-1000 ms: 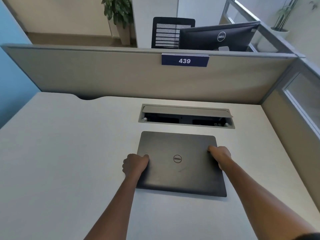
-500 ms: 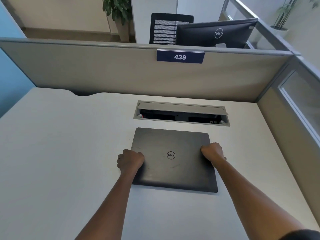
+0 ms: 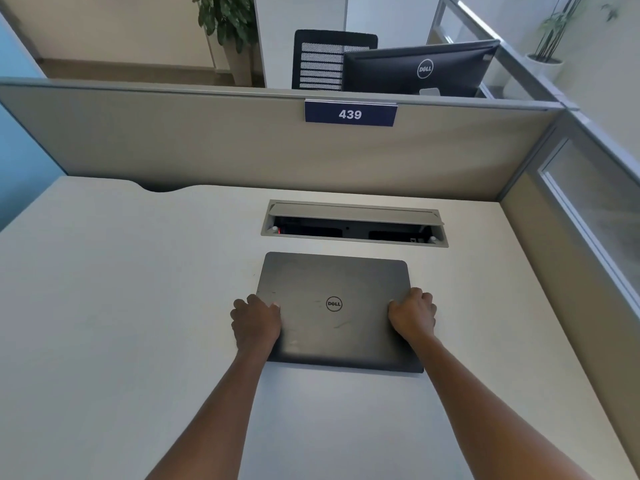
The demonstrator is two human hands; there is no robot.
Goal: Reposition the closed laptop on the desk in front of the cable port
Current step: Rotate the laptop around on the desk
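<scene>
Starting at the left of the frame, I have my left hand [image 3: 256, 322] curled around the left edge of the closed laptop [image 3: 337, 311], thumb up on the lid and the other fingers wrapped at the side; whether they reach underneath I cannot tell. The bare counter [image 3: 114, 289] spreads pale and flat out to the left.

In the middle of the frame the laptop lies flat on the counter, logo up, sitting just below the cable port [image 3: 354, 223]. The port's flap is tilted open, and a narrow strip of counter shows between the port's frame and the laptop's far edge, so the two are near but apart. The lid sits almost square to the port, with its right side a touch lower in the frame.

On the right, my right hand [image 3: 412, 315] is closed over the laptop's right edge in the same way, knuckles up, gripping the side.

I judge this as the final placing step: the laptop looks roughly centred before the port already. The next move calls for a small straightening so its far edge runs parallel to the port, without nudging it over the opening, then easing both hands off sideways so the laptop does not shift.
</scene>
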